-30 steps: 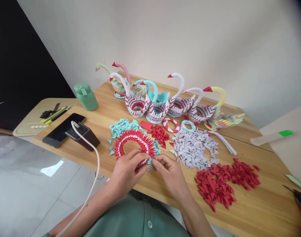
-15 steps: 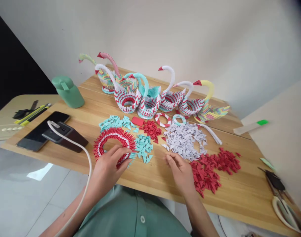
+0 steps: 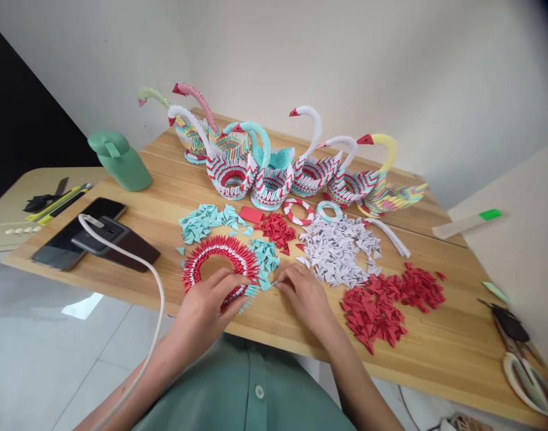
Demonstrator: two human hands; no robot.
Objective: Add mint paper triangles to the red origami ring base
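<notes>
Gripping red-and-white folded-paper ring (image 3: 244, 258) nr front edge of wood table (image 3: 278, 311) w/ left hand (image 3: 213, 296), thumb & fingers closed on rim approx 4 o'clock, teal tips showing there. Resting right hand (image 3: 300, 293) just off ring, btwn 3 & 4: fingertips narrow, small teal triangle (image 3: 274, 283) right at tips; can't tell if gripped.

Outward by clock from ring: btwn 2 & 3, just beside rim, small teal heap (image 3: 265, 254). At 12, nr, bigger teal heap (image 3: 202, 224). At 1, red block (image 3: 251, 214); at 2, small red heap (image 3: 276, 232), then two small rings (image 3: 299, 221) side by side, one red/white, one teal/white. At 3, white triangle pile (image 3: 332, 254), w/ curved white paper neck (image 3: 393, 237) beyond. Btwn 3 & 4, big red heap (image 3: 375, 311); much farther, scissors (image 3: 509, 326).

Standing in row from 12 to 2: eight paper swans (image 3: 274, 190), necks white, teal, pink, yellow, lt green.

Btwn 9 & 10: dark power bank (image 3: 125, 245) w/ white cable (image 3: 157, 311) plugged in, phone (image 3: 53, 248) partly behind. Btwn 10 & 11: green bottle (image 3: 125, 167).
</notes>
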